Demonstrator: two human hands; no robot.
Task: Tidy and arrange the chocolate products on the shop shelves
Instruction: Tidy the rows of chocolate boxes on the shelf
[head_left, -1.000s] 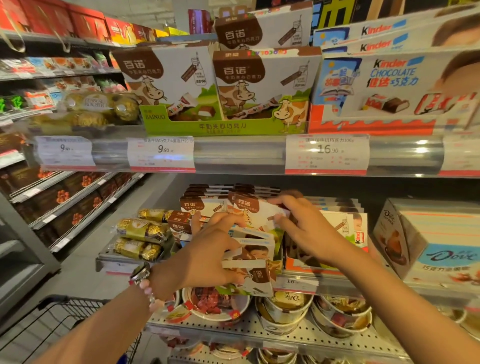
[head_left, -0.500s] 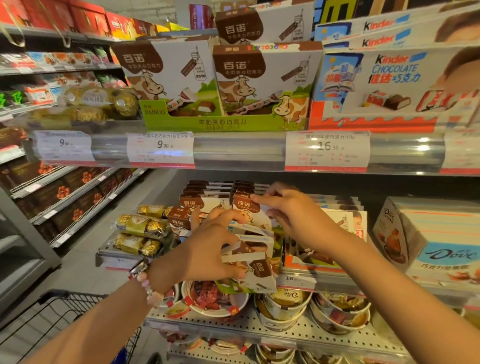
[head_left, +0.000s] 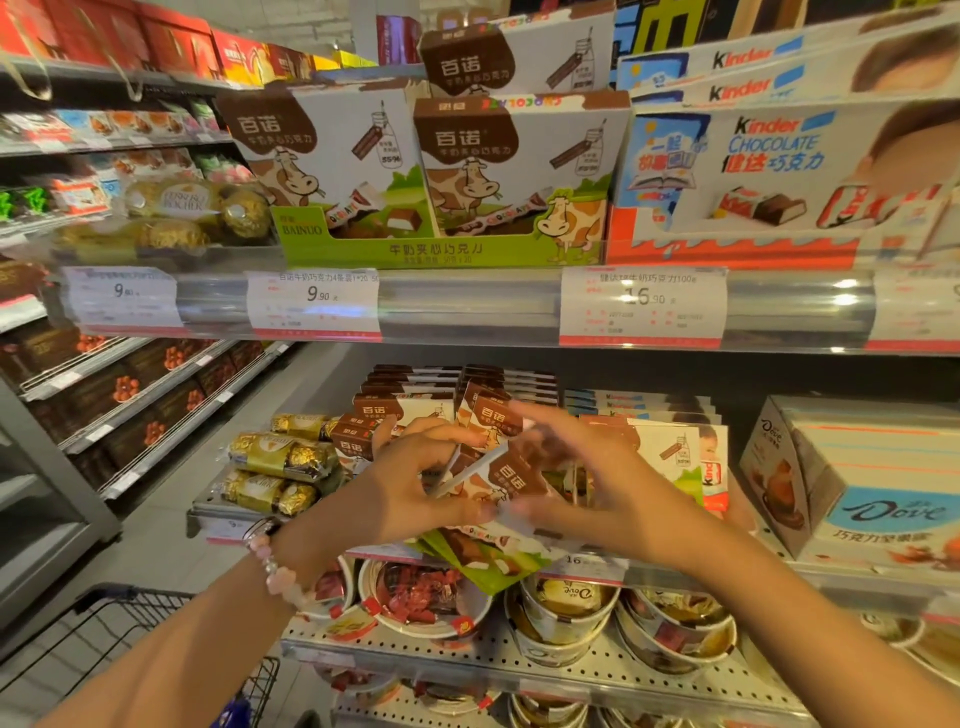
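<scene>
While both hands meet in front of the middle shelf (head_left: 519, 569), a small fan of Bainuo milk-chocolate packs (head_left: 506, 480) sits between them, tilted and uneven, with green lower corners hanging past the shelf's front lip. The left hand (head_left: 410, 483) comes in from the lower left with its fingers curled round the near edge of the bundle; thumb and forefinger seem to pinch one pack's white edge, though motion blur makes the exact contact hard to read. The right hand (head_left: 597, 483) reaches across from the lower right with fingers long and fairly straight, laid against the right side and top of the same packs, pressing rather than gripping as far as the blur allows.

Behind the hands, further into the shelf, stands the neat upright row of Bainuo packs (head_left: 415, 400) that the loose ones presumably belong with. The held packs lie with their long axis slanting from lower left to upper right, while the stocked row stands upright and faces forward. So the coming move likely turns on squaring the bundle upright and pushing it straight back, away from the body. The left hand is nearer that row's open front; the right sits just beside the Kinder packs (head_left: 711, 467) and would steady the stack.
</scene>
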